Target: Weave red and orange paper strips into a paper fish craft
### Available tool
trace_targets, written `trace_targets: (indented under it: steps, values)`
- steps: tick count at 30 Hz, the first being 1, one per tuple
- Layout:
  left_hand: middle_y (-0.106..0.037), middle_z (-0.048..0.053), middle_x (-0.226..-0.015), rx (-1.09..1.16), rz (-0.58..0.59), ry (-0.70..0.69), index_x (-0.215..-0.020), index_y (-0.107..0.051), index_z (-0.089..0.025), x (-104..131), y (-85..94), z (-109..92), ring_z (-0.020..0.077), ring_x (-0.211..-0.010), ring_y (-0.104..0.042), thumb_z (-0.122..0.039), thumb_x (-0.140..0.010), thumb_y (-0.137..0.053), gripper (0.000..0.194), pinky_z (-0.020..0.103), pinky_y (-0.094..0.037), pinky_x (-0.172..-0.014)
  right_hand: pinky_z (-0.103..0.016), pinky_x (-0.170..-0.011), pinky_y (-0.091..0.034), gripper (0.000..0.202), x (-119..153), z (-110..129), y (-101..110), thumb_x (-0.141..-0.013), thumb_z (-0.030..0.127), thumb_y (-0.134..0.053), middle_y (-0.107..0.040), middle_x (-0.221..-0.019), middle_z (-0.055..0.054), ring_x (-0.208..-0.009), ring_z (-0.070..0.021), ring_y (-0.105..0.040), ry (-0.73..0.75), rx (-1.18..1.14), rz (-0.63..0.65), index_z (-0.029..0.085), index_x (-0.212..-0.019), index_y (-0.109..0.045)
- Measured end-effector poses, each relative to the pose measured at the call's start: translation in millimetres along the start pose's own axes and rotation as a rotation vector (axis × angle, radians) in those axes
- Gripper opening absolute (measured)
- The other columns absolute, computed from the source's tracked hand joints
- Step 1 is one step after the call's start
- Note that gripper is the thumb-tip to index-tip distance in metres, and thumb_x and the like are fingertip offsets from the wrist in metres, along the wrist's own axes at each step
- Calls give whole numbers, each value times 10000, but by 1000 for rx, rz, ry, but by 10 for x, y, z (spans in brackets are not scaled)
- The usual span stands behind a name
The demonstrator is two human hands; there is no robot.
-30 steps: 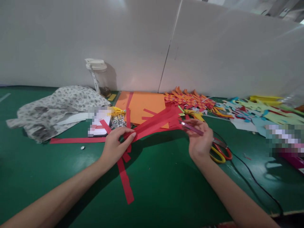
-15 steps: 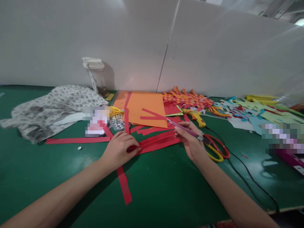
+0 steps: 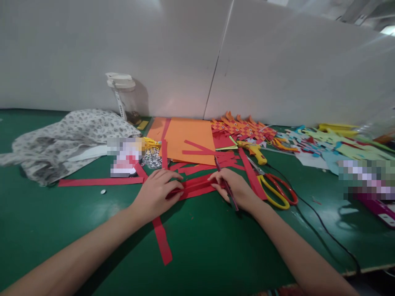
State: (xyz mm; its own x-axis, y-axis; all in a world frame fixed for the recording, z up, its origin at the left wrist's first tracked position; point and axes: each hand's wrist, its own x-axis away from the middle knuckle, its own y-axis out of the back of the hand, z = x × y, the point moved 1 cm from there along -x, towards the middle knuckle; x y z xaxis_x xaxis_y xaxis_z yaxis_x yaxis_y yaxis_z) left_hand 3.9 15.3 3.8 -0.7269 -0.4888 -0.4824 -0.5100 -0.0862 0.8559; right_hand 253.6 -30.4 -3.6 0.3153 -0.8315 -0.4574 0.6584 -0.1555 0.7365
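Note:
A sheet of red paper (image 3: 194, 187), creased lengthwise, lies between my hands on the green table. My left hand (image 3: 159, 189) is closed on its left part, thumb and fingers pinching the folded edge. At the right part, the fingertips of my right hand (image 3: 233, 187) press along the same fold. That hand also keeps a slim purple tool (image 3: 231, 193), which looks like a craft knife, between its fingers, slanting across the paper. Under my left wrist a red paper strip (image 3: 162, 242) sticks out toward me.
Scissors (image 3: 279, 191), a yellow glue gun (image 3: 256, 153) with a black cord and a red strip (image 3: 251, 176) lie right. Behind are orange sheets (image 3: 193, 135) and woven paper pieces (image 3: 243, 127). Left are a patterned cloth (image 3: 74, 135), a lidded cup (image 3: 123, 96) and a long red strip (image 3: 98, 181).
My right hand has moved left and down along the red paper. The purple tool has swung from pointing left to a steep slant. My left hand has stayed in place.

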Motion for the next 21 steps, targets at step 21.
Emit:
trace_targets:
  steps: [21]
  values:
    - [-676,73,-918,-182,171,-389,-1072,-621,-138,-8,120,-90,193,-848,-579,-85,-895,-393,293,313,-497,-698,-273,-543,-295,204,52,181,72,-761,20,-415,-547,-714,-51,-682,-191,-478,280,491,210,195,-826,-499]
